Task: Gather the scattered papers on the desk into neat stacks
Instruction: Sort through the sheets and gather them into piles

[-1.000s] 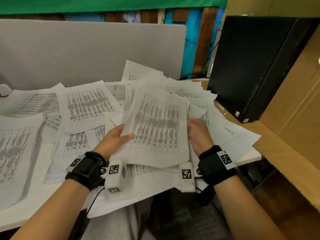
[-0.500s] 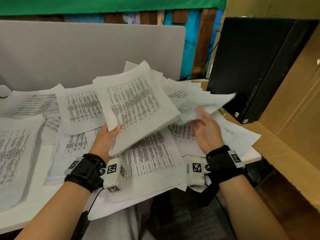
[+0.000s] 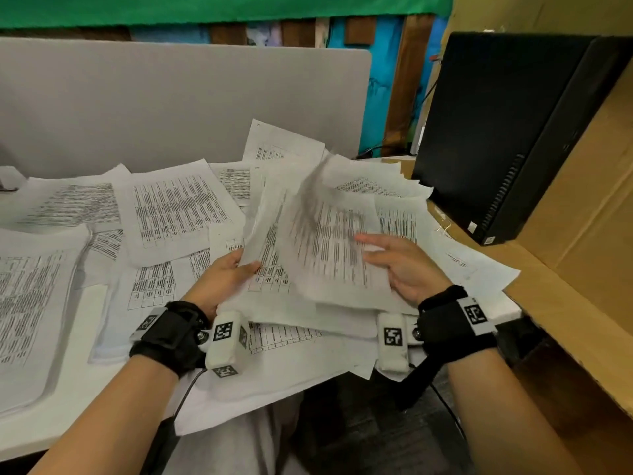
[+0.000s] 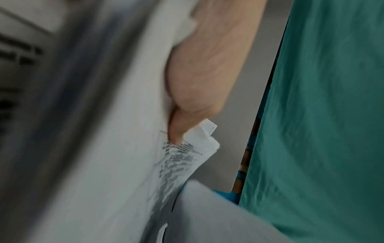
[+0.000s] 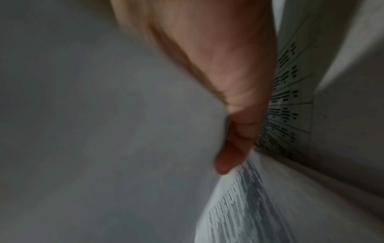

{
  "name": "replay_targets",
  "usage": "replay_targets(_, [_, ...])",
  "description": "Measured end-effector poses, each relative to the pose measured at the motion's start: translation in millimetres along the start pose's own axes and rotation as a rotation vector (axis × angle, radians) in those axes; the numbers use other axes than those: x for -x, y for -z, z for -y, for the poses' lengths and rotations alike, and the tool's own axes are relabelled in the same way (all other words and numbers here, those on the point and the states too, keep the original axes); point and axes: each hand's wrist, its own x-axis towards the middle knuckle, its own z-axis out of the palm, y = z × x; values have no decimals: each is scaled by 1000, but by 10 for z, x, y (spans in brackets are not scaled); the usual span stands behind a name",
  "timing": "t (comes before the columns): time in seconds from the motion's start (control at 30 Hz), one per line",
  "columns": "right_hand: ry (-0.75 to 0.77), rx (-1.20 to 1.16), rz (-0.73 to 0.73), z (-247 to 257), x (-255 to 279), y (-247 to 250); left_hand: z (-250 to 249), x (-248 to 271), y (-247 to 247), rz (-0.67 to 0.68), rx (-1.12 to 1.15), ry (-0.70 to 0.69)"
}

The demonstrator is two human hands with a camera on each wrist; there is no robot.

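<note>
Printed sheets lie scattered over the white desk point(image 3: 68, 406). My left hand point(image 3: 233, 272) grips the left edge of a bundle of papers point(image 3: 274, 269) held just above the desk, thumb on top and fingers underneath. The left wrist view shows that thumb point(image 4: 176, 131) pressing on the bundle point(image 4: 124, 148). A motion-blurred top sheet point(image 3: 325, 241) lies over the bundle. My right hand point(image 3: 404, 265) rests at its right edge with fingers stretched out flat toward the left. In the right wrist view the thumb point(image 5: 232, 148) lies along a blurred sheet point(image 5: 239, 205).
More sheets point(image 3: 171, 210) spread to the left and back, and a thick pile point(image 3: 27, 303) sits at the far left. A grey divider point(image 3: 171, 108) closes the back. A black computer tower point(image 3: 513, 132) and a cardboard wall point(image 3: 582, 234) stand to the right.
The left hand had lifted the bundle up and left; it is now lower and back at centre. The right hand has swung a loose sheet from the right onto the bundle.
</note>
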Motion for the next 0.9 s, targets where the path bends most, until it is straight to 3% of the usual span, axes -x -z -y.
replay_targets(0.13, [-36, 112, -39, -73, -66, -33, -59, 59, -76, -7, 22, -10])
replay_targets(0.3, [-31, 187, 47, -180, -123, -119, -29, -22, -53, 45, -73, 4])
replay_targets(0.33, [-9, 166, 12, -184, -152, -110, -1, -39, -23, 22, -57, 6])
replay_targets(0.4, [2, 171, -195, -138, -182, -56, 22, -44, 38, -44, 10, -5])
replay_targets(0.47, [-61, 258, -331, -82, -142, 6, -4, -8, 85, -155, 40, -38])
replay_targets(0.5, [-112, 277, -268, -24, -74, -22, -15, 4, 104, -211, 60, -69])
replay_targets(0.6, [-269, 407, 129, 65, 153, -285, -28, 9, 140, -260, 244, -81])
replay_targets(0.67, [-212, 547, 236, 17, 188, -463, -50, 17, 161, -268, 316, -71])
replay_targets(0.77, [-94, 544, 59, -52, 62, -448, -27, -18, 206, -265, 412, -79])
replay_targets(0.9, [48, 34, -416, 42, -70, 80, -33, -28, 247, -123, 517, -53])
